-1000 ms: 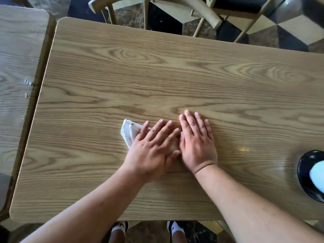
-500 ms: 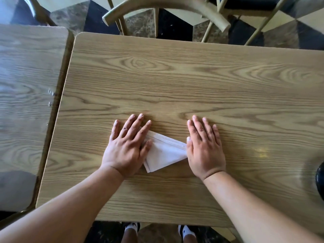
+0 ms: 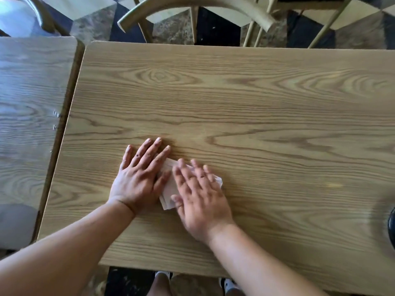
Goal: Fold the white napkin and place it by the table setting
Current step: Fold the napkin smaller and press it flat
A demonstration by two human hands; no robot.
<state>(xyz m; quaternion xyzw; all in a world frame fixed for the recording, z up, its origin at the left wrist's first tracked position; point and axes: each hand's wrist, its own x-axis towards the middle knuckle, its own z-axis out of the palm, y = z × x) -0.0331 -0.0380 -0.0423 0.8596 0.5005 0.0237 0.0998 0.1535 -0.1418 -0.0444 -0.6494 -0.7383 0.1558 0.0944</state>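
A folded white napkin (image 3: 168, 190) lies flat on the wooden table (image 3: 245, 107), near its front edge. My left hand (image 3: 140, 177) rests palm down on the napkin's left part, fingers spread. My right hand (image 3: 199, 194) lies flat over the napkin's right part and looks blurred. Only a strip of napkin between the hands and a corner past the right fingers show. Neither hand grips it.
A dark round plate (image 3: 391, 226) peeks in at the right edge. A second wooden table (image 3: 30, 116) butts against the left side. Wooden chairs (image 3: 192, 16) stand behind the far edge. My feet (image 3: 163, 275) show below the front edge.
My right hand has slid left from the bare table onto the napkin, covering most of it. My left hand has stayed flat on the napkin's left end.
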